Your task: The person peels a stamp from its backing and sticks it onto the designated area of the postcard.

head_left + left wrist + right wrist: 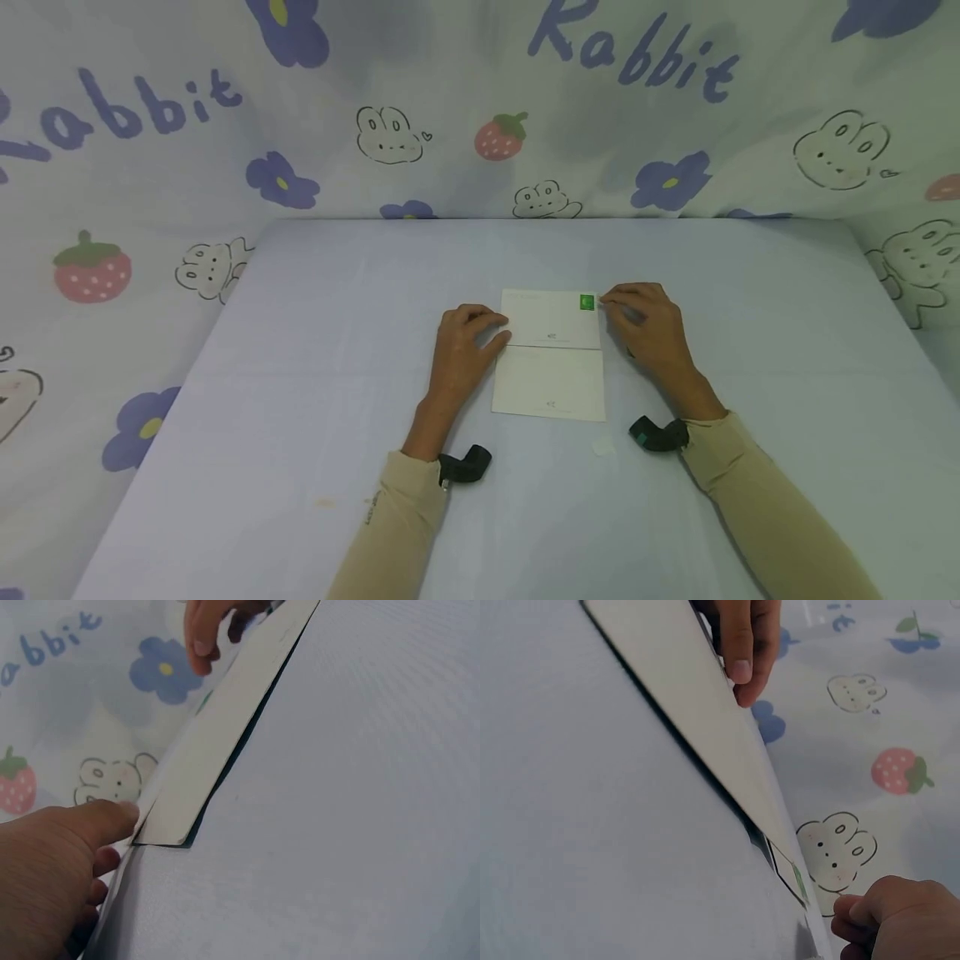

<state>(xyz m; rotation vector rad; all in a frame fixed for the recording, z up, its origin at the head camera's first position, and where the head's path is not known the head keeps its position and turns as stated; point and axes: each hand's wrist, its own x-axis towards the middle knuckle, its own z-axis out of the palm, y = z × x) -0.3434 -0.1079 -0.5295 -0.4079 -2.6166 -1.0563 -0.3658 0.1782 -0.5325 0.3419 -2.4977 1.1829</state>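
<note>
Two cream cards lie one beyond the other in the head view, meeting along a thin dark line. The far card [550,319] has a green stamp [587,302] at its upper right corner; the near card [548,382] bears only a small printed mark. At the left edge, close to the seam, the thumb and index fingertip of my left hand [467,348] touch the cards. My right hand [651,327] is beside the stamped corner, its fingers curled and thumb against the index finger. Nothing shows between those fingertips, and the palm side is hidden.
A small pale scrap [602,447] lies on the white table [300,350] below the near card. Behind stands a printed curtain [442,75] with rabbits, strawberries and flowers. Black wrist mounts [465,464] are on both sleeves.
</note>
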